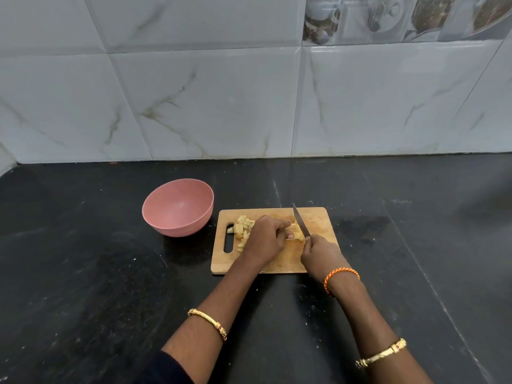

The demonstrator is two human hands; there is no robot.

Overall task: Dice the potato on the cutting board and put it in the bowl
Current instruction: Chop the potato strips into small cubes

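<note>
Gripping the knife [301, 220] in my right hand [318, 252], I pin the potato piece [296, 233] with my curled left hand [266, 236] on the cutting board [318, 217]. Diced bits [242, 227] lie beside it (pink bowl [178, 207] just left, holding nothing)

We reach both forearms over the cutting board's near edge, our left hand [264, 239] curled and pinching the potato, our right hand [318, 252] gripping the knife.

cutting board [315, 225]: matt wood | bowl [178, 207]: smooth matt pink plastic | knife [301, 220]: shiny metal blade | worktop [83, 273]: dark speckled polished stone | wall tiles [210, 101]: glossy
</note>
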